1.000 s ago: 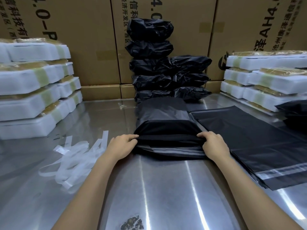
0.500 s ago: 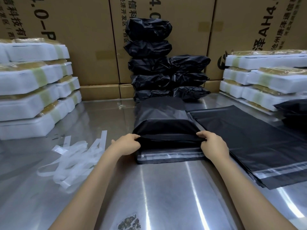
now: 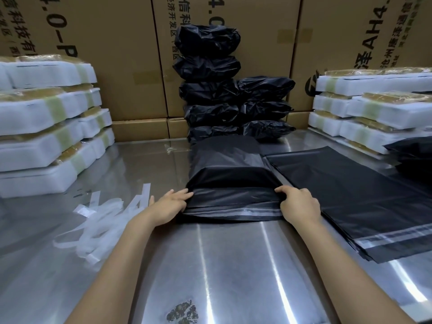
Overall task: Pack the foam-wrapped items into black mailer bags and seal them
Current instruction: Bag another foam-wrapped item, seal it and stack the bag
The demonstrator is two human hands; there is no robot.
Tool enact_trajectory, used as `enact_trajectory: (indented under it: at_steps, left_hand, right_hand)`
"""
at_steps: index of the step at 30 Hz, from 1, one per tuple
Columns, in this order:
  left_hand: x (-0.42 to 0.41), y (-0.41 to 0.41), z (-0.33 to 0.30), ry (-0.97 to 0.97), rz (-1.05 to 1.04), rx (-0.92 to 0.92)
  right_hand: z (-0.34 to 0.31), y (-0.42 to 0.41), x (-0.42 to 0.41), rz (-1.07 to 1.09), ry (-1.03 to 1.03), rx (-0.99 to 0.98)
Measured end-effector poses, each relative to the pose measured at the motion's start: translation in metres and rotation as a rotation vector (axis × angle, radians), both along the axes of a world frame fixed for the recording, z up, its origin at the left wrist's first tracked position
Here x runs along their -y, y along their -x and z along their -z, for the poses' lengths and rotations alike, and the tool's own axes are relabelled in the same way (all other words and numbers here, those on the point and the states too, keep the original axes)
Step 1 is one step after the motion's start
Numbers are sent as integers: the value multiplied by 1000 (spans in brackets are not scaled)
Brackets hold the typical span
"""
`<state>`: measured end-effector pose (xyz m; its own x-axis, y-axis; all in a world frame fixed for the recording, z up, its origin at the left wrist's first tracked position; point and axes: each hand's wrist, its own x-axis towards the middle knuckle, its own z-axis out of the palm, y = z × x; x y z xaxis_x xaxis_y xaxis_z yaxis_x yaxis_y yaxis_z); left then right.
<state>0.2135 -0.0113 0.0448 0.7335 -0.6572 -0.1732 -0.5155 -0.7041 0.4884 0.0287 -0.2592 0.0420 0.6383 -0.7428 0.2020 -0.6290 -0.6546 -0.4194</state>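
A filled black bag [image 3: 230, 176] lies on the steel table [image 3: 233, 265], its mouth toward the person and its flap [image 3: 231, 212] spread flat at the near edge. The pale adhesive strip runs across that flap, so the fold has to bring it up onto the bag's body to seal.

The left hand [image 3: 167, 208] rests at the bag's left corner, fingers nearly straight and laid against the film, pressing rather than gripping. The right hand [image 3: 300, 205] is at the right corner with its fingers curled over the fold line, apparently pinching the film, though the thumb is hidden and I cannot be sure it has a real hold. Holding both corners keeps the flap square, so the strip should land evenly and not wrinkle.

Judging by this, the item is already inside and sealing is the step in hand.

Sealed bags [image 3: 224, 90] are stacked at the back against cartons [image 3: 121, 66], out of the working area. Foam-wrapped items wait in piles left [image 3: 42, 127] and right [image 3: 374, 113], within reach. Empty bags [image 3: 355, 195] lie flat just right of the one being closed. Peeled liner strips [image 3: 98, 223] are heaped to the left.
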Motion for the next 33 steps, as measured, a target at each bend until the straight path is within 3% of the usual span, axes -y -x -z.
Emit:
enact_trajectory:
  at_steps: [3,6,10,12,15,18,27,33]
  left_hand:
    - [-2,1,-7,23,7,-26]
    - [3,16,-20,192,-149,-20]
    - [48,58,-18,376,-97,487]
    - [73,80,-9,346,47,587]
    - [87,85,11,157,120,464]
    - [81,74,19,108,59,373]
    - [68,61,15,119,-224,441]
    - [59,54,14,74,-319,466]
  right_hand:
    - [-3,0,-2,45,32,42]
    - [-8,2,-6,55,150,189]
    - [-13,-9,-32,-133,313,390]
    - [-7,-22,-47,-337,349,257]
    - [10,-32,-54,-464,263,-6]
    - [16,-32,-48,-395,135,-35]
    - [11,-27,-26,-16,47,-27]
    - [10,-26,-29,64,68,-115]
